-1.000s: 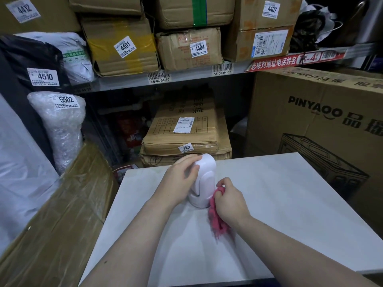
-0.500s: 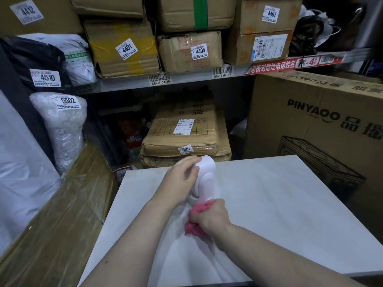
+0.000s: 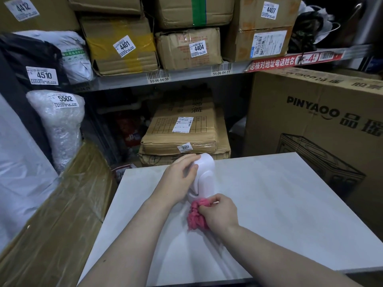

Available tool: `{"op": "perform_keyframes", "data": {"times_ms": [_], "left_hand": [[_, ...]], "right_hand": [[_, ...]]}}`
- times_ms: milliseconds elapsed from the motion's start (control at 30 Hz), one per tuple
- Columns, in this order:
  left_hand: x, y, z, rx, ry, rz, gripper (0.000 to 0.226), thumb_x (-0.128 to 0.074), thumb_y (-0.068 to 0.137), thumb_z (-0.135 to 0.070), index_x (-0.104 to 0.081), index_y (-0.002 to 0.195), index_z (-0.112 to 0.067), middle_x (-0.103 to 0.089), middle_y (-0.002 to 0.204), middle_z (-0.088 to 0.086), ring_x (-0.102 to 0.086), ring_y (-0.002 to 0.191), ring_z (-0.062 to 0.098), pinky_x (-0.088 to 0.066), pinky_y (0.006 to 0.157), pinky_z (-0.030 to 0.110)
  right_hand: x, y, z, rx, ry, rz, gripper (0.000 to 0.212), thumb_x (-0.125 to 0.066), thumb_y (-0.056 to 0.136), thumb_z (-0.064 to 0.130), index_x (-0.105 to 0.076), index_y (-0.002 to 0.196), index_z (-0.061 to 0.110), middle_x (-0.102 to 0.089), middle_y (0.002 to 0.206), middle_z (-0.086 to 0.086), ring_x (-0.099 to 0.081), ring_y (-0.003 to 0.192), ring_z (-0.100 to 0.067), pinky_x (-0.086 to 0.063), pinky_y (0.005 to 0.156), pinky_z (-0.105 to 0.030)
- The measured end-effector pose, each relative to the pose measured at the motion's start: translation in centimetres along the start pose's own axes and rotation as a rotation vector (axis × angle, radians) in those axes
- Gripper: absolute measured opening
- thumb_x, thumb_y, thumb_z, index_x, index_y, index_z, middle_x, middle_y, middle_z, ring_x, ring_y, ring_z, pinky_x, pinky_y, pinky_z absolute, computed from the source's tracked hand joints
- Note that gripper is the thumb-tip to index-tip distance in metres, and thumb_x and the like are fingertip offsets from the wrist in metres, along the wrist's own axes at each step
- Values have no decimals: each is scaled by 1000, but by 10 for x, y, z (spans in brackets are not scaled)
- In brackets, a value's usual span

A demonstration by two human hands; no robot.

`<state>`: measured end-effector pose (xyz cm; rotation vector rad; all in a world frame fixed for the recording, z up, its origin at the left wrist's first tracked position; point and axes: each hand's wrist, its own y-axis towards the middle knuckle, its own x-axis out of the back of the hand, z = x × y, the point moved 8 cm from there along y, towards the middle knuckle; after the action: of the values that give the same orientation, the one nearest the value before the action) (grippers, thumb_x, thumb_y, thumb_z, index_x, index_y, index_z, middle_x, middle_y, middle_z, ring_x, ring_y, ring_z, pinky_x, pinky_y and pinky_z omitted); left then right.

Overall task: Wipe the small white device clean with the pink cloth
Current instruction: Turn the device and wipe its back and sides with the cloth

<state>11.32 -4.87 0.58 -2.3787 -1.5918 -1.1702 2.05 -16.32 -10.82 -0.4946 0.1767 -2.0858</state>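
Note:
The small white device (image 3: pixel 206 177) stands upright near the back edge of the white table (image 3: pixel 279 204). My left hand (image 3: pixel 179 179) grips its upper left side, fingers curled over the rounded top. My right hand (image 3: pixel 219 213) holds the bunched pink cloth (image 3: pixel 195 215) and presses it against the near foot of the device. Most of the device's base is hidden behind the cloth and my right hand.
A large PINYAOO cardboard box (image 3: pixel 323 125) stands close on the right of the table. A tape-wrapped brown parcel (image 3: pixel 56 214) leans along the left edge. Flat cartons (image 3: pixel 182 133) lie just behind the table, under a shelf (image 3: pixel 186 74) of labelled boxes.
My right hand carried the pink cloth from the device's right side down and round to its near base. The left hand kept its hold on the device.

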Motion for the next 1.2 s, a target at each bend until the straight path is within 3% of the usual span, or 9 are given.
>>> {"op": "perform_keyframes", "data": {"times_ms": [133,300,367,500,667,767,867,1100,1200], "left_hand": [[0,1,0,0,4,1,31,-53,99,-16,-64,127,-20,-58,125,-17,-46,117,-11,-26,95,-3],[-1,1,0,0,-3,2,31,-54,99,-16,-64,127,-20,-58,125,-17,-48,116,-8,-27,96,-2],[-1,1,0,-5,-2,4,31,-53,99,-15,-65,127,-20,-59,127,-17,-47,117,-10,-27,96,-2],[0,1,1,-2,3,3,31,-53,99,-16,-64,128,-21,-58,128,-17,-45,117,-12,-27,96,-3],[-2,2,2,4,4,8,32,-53,99,-16,-64,128,-21,-58,129,-17,-46,121,-8,-28,99,0],[-1,1,2,3,-1,8,32,-53,99,-16,-64,128,-21,-57,129,-17,-46,120,-9,-27,99,-1],[-1,2,2,3,4,4,32,-53,99,-16,-64,128,-21,-57,129,-18,-46,120,-9,-27,98,-1],[-1,2,3,2,4,2,31,-52,99,-16,-64,127,-21,-58,129,-16,-46,120,-10,-27,98,-1],[-1,2,2,2,9,2,31,-52,99,-16,-65,127,-22,-59,130,-16,-46,119,-10,-27,97,-2]], "right_hand": [[8,2,1,11,4,-23,4,-68,80,5,-69,83,7,-75,78,-4,-64,55,-9,-45,46,-12],[25,4,13,32,59,-73,10,-57,86,-2,-65,88,2,-64,55,-3,-55,32,-8,-48,37,-21],[32,9,15,6,89,-81,15,-51,86,-2,-64,90,5,-68,58,-7,-58,37,-20,-54,43,-31],[40,19,14,-1,-5,-75,18,-51,92,4,-65,99,13,-70,75,1,-64,57,-12,-46,44,-15],[28,16,6,2,-103,-23,9,-58,87,17,-61,95,18,-74,87,-2,-72,78,-23,-60,75,-38],[22,8,6,28,-102,-15,10,-63,85,16,-59,93,14,-71,83,0,-69,73,-15,-56,67,-29],[15,5,4,39,-75,18,12,-65,85,8,-58,95,6,-69,71,0,-65,53,-7,-53,55,-20],[12,-1,6,58,-61,78,13,-64,85,-8,-55,82,2,-63,64,-5,-55,34,0,-41,36,-14],[11,-1,10,108,-109,90,17,-72,82,-3,-61,74,8,-65,64,3,-56,38,6,-38,39,-8]]}}
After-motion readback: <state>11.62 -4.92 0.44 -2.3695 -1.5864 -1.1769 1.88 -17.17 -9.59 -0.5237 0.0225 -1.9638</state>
